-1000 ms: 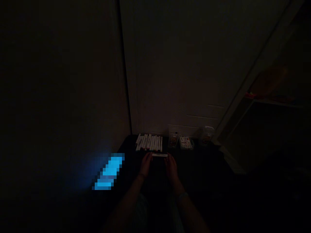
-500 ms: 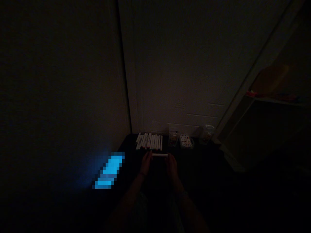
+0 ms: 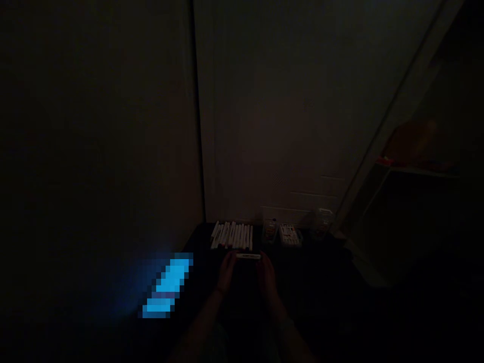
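Observation:
The room is very dark. My left hand (image 3: 228,271) and my right hand (image 3: 266,275) hold a white marker (image 3: 248,256) level between them, one hand at each end, fingers closed on it. Just beyond the marker, a row of several white markers (image 3: 232,235) lies side by side on a dark table (image 3: 317,272).
Small clear containers with coloured contents (image 3: 290,234) stand right of the marker row, near the wall. A glowing blue pixelated screen (image 3: 168,284) lies at the table's left. A white shelf unit (image 3: 381,201) rises on the right. A door frame edge (image 3: 197,126) runs up behind.
The whole view has shifted down a little in the picture as my head tilted up. My hands keep the same hold on the marker.

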{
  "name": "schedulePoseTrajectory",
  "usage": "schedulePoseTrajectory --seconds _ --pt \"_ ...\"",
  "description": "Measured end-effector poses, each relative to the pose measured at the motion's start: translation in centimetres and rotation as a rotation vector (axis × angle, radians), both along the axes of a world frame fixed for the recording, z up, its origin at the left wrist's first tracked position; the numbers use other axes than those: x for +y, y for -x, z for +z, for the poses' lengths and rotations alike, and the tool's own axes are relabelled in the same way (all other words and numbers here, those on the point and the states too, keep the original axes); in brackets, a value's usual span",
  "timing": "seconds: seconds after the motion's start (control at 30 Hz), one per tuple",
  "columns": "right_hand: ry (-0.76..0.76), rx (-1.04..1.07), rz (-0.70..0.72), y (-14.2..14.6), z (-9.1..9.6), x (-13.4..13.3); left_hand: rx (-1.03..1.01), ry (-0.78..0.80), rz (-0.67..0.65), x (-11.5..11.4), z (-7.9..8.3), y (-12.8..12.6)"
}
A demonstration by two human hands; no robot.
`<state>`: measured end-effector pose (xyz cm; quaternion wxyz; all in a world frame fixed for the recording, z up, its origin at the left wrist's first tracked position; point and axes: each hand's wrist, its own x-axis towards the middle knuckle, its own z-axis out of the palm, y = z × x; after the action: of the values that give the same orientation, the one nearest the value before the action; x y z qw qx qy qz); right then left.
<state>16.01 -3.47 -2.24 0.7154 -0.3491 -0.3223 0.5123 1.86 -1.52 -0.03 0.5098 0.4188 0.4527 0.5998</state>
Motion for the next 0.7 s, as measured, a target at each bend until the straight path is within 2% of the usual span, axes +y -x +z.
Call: schedulePoseTrajectory --seconds 0.1,0.27,0.5,0.7 --pt "0.026 0.036 0.042 -0.05 -0.08 -0.09 0.044 -0.051 -0.018 -0.02 -0.29 0.19" --pt "0.038 0.025 0.038 -0.16 0.32 -0.35 0.08 -0.021 -0.024 -0.27 -0.21 0.09" --pt "0.064 0.054 0.018 0.03 0.26 -0.2 0.084 0.022 0.062 -0.13 -0.44 -0.13" --pt "0.071 0.077 0.022 0.09 0.42 -0.24 0.067 0.047 0.087 0.11 -0.78 -0.03"
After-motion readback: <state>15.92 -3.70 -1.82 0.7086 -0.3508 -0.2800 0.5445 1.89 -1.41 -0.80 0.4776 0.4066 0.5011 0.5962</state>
